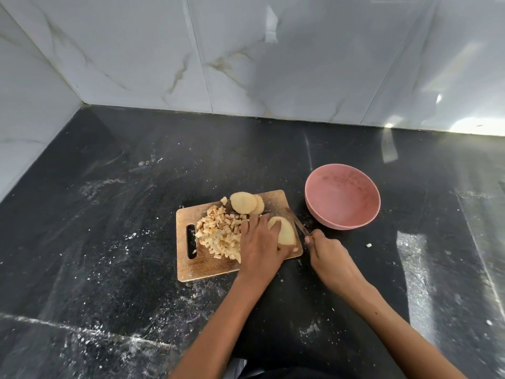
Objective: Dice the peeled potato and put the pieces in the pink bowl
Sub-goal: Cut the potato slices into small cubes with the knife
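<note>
A wooden cutting board [191, 269] lies on the black counter. A pile of diced potato [218, 235] covers its middle. Two round potato slices [244, 202] lie at its far edge. My left hand [259, 243] holds a peeled potato piece [285, 233] at the board's right edge, fingers and thumb curled round it. My right hand [326, 254] grips a knife [297, 222] whose blade lies just right of that piece. The pink bowl [363, 217] stands right of the board with no pieces in it.
Marble-tiled walls meet in a corner at the back left. The black counter [109, 242] is dusted with white specks. A stray potato bit [369, 245] lies on the counter right of my right hand.
</note>
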{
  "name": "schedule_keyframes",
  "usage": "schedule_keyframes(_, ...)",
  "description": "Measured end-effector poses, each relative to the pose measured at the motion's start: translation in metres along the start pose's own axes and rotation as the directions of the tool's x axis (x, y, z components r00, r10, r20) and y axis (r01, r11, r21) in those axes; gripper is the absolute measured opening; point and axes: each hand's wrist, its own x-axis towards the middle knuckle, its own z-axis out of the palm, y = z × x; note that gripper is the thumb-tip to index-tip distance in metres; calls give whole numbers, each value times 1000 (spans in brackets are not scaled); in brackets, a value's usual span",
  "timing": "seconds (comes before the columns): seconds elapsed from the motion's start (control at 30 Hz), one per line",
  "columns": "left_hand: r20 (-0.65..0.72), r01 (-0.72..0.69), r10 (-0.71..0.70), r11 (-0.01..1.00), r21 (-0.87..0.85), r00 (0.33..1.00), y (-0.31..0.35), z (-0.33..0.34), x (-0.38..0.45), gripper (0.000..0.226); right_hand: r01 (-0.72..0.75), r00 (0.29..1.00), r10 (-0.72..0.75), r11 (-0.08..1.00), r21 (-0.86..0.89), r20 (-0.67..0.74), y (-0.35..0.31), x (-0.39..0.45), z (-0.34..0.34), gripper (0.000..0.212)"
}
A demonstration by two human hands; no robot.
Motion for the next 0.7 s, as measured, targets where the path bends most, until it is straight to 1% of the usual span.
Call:
schedule_keyframes(0.07,18,1,-1,999,36,1000,1,1,3,59,-11,1000,12,998,-60,18,-4,2,2,23)
schedule_keyframes(0.13,12,-1,1,999,38,1000,2,2,5,57,-17,999,21,994,-108,42,-6,5,3,17)
schedule_keyframes(0.27,8,-31,30,999,40,1000,-7,2,4,55,-54,996,66,986,-155,68,-10,6,6,13)
schedule_keyframes(0.37,32,-77,75,995,67,997,-11,-2,4,56,-74,991,92,981,-178,95,-13,5,9,18)
schedule_keyframes(0.43,44,-114,108,983,145,993,-9,-4,4,55,-85,990,105,978,-188,98,-17,6,10,22)
schedule_keyframes(0.57,-22,-142,149,971,193,989,-6,0,3,51,-116,984,141,969,-217,106,-26,10,12,32)
schedule_keyframes(0.7,-61,-128,143,971,200,988,-5,4,2,50,-151,979,173,971,-186,111,-30,14,16,33)
